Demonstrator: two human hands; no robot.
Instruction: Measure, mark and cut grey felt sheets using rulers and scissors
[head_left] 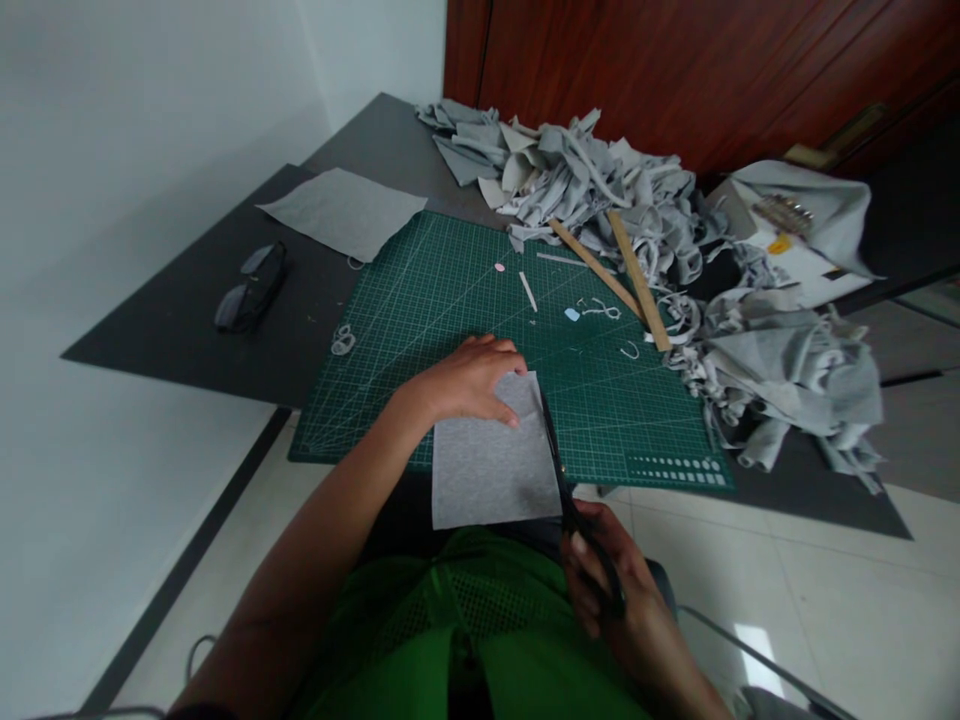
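A grey fabric square [495, 470] lies partly on the green cutting mat [622, 400], its near end reaching past the mat's front edge. My left hand [480, 385] rests over its far end, thumb on the fabric and the other fingers reaching beyond it, apart from the thumb. Black scissors [557, 455] run along the square's right edge, blades pointing away from me. My right hand [619, 580] grips their handles below the front edge of the mat. Whether fabric sits between the blades is hard to make out.
Glasses [251, 288] and a grey sheet [349, 212] lie left on the dark table [165, 335]. Two wooden strips [637, 280] and small scraps [529, 290] are on the mat. Fabric offcuts [577, 170] pile along the back and right, beside a white box [799, 265].
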